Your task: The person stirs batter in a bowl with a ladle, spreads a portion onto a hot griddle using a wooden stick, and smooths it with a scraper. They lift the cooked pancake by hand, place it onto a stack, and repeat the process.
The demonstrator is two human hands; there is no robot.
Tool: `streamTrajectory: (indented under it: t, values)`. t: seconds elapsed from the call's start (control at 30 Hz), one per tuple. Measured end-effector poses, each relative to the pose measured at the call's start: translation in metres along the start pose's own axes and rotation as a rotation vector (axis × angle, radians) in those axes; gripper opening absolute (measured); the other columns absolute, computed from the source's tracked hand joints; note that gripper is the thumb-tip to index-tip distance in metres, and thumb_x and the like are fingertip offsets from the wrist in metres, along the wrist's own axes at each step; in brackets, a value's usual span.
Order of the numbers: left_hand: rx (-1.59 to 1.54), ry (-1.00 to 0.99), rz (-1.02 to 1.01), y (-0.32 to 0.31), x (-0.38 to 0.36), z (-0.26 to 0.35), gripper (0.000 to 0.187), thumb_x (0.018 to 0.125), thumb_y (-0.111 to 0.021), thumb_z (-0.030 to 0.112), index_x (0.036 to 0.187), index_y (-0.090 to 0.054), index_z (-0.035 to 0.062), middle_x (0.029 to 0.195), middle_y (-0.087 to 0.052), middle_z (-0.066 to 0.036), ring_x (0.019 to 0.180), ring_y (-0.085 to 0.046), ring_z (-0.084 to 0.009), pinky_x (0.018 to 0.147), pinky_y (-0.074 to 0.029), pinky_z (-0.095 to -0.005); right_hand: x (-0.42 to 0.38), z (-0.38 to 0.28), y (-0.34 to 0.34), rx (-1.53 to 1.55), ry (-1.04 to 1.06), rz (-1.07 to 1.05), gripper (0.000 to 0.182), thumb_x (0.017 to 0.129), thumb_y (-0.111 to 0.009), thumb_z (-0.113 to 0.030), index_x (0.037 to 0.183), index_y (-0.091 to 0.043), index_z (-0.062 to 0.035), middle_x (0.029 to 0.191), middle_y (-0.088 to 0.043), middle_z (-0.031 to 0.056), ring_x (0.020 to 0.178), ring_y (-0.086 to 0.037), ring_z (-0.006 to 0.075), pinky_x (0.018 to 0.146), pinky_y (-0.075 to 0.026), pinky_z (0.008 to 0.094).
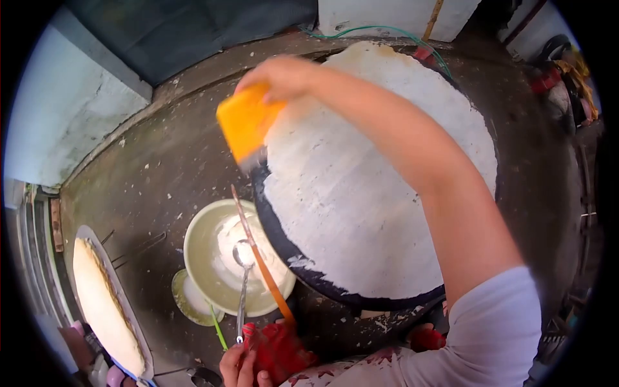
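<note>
- Between 11 and 12 o'clock, the right hand [284,76] has its grip clamped on the top of an orange scraper [248,122].
- From that grip, the scraper extends toward 7 o'clock: a flat, four-sided block with a greyish lower edge, blurred here. Its edge overlaps the griddle's rim in this view; whether they touch, I cannot tell.
- Toward 4 o'clock from the scraper spreads the large, round, black griddle [266,208], mostly covered by a thin white sheet [367,213], matte and faintly speckled, with ragged edges.
- Near 7 o'clock is the left hand [244,366], fingers bent, beside red fabric [277,346] and a spoon's handle end; whether its grip is closed on either, I cannot tell.
- Between 7 and 8 o'clock, a pale, smooth bowl [198,258] contains creamy white batter [227,240] and the shiny metal spoon [242,293]. A slender brown stick [260,259] crosses above it.
- At 8 o'clock, pale rounded sheets [106,309] lie on a tray.
</note>
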State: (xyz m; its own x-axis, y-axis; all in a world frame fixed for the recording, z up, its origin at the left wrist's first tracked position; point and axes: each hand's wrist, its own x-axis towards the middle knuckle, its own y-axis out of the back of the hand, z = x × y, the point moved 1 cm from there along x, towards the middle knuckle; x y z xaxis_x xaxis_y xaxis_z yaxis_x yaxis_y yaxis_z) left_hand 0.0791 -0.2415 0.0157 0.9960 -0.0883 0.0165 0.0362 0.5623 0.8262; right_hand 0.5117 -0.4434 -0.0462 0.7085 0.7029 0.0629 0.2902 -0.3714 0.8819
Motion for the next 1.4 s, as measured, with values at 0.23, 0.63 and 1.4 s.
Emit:
streamTrajectory:
  t: [0.23,0.63,1.4]
  values:
    - [-0.057,-0.05,0.03,0.014,-0.035,-0.01,0.035,0.087,-0.046,0.021,0.11,-0.054,-0.0046,0.113,-0.049,-0.02,0.105,-0.046,-0.0324,0.091,-0.035,-0.0388,-0.128,-0.216,-0.101,-0.117,0.558,-0.488,0.011,0.065,-0.059,-0.018,0.07,-0.066,-0.0117,0.07,-0.063,0.0075,0.065,-0.061,0.0249,0.06,-0.048,0.0367]
    - [-0.213,-0.104,0.107,0.02,-0.106,-0.034,0.034,0.078,-0.05,0.015,0.103,-0.055,-0.0061,0.116,-0.043,-0.024,0.106,-0.043,-0.0351,0.09,-0.033,-0.0406,-0.376,-0.205,-0.057,0.327,-0.629,0.475,0.038,0.076,-0.063,-0.029,0.101,-0.052,-0.0009,0.083,-0.06,0.0107,0.074,-0.06,0.024,0.069,-0.048,0.035]
    - [-0.351,-0.305,0.179,0.014,-0.124,-0.039,0.03,0.073,-0.052,0.002,0.103,-0.055,-0.0039,0.116,-0.046,-0.019,0.102,-0.044,-0.0309,0.085,-0.037,-0.0361,-0.376,-0.354,-0.177,0.459,-0.92,0.693,0.032,0.068,-0.067,-0.012,0.096,-0.053,-0.0034,0.079,-0.059,0.0111,0.077,-0.059,0.0218,0.067,-0.046,0.0317]
